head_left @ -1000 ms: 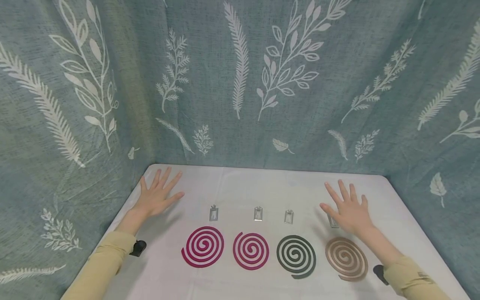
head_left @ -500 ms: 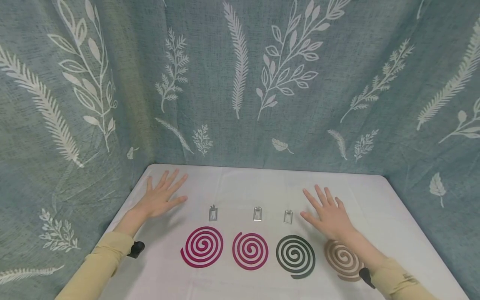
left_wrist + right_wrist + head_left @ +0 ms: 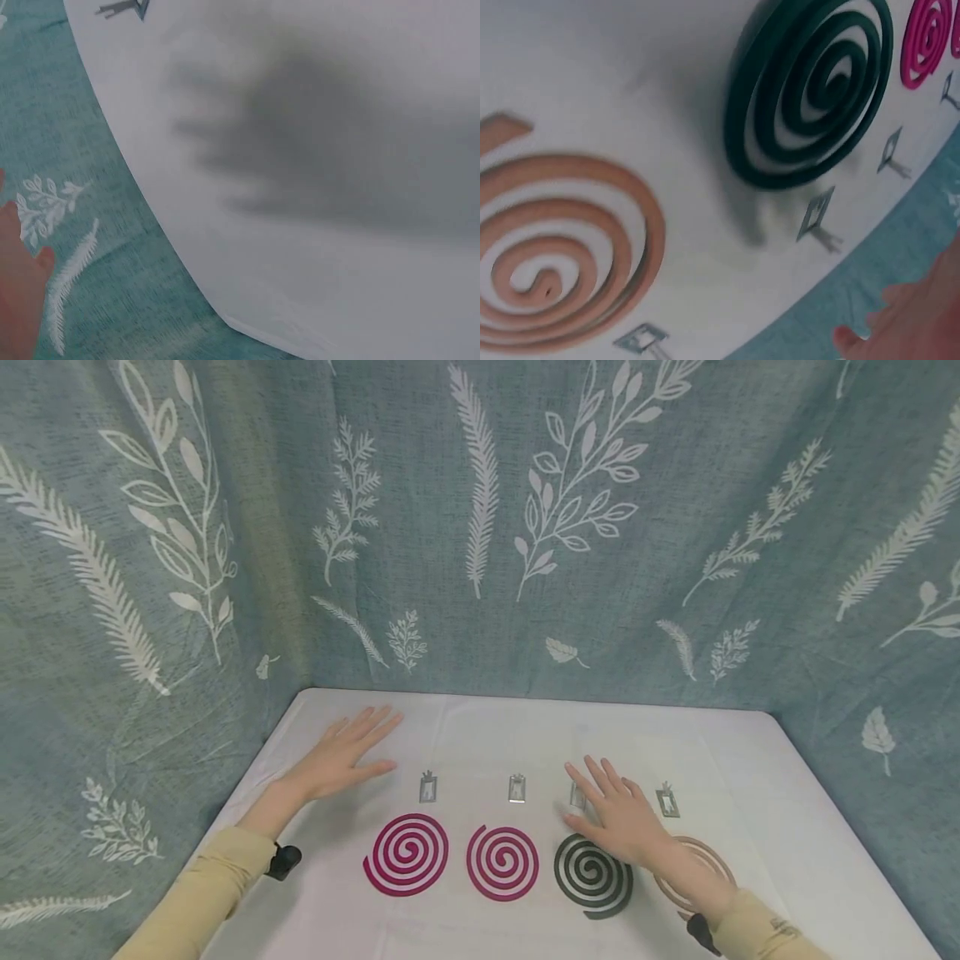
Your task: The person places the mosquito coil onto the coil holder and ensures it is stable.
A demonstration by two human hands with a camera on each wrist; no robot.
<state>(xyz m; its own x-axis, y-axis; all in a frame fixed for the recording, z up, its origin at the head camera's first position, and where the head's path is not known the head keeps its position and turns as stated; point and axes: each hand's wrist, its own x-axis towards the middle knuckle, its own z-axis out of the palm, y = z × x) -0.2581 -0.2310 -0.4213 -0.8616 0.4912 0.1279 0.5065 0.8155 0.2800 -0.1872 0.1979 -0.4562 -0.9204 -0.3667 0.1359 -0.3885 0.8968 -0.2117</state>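
Note:
Mosquito coils lie flat in a row: a magenta coil (image 3: pixel 372 862) at the left, another magenta coil (image 3: pixel 470 864), a dark green coil (image 3: pixel 592 906) and a tan coil (image 3: pixel 708 852). My right hand (image 3: pixel 618 817), fingers spread, hovers over the far edge of the green coil and partly covers the small metal coil stand (image 3: pixel 576 800) behind it. The right forearm hides much of the tan coil. To the left of the coils, my left hand (image 3: pixel 337 762) hovers with fingers extended, holding nothing, its shadow on the cloth in the left wrist view.
More metal stands stand out behind the coils: a left stand (image 3: pixel 427 788), a middle stand (image 3: pixel 517 788) and a right stand (image 3: pixel 667 802). The white table (image 3: pixel 480 718) ends at a blue-green leaf-patterned curtain (image 3: pixel 480 635) around its back and sides.
My right hand has moved left and nearer, from over the right stand to above the green coil. My left hand has drifted slightly right. Coils and stands stay in place.

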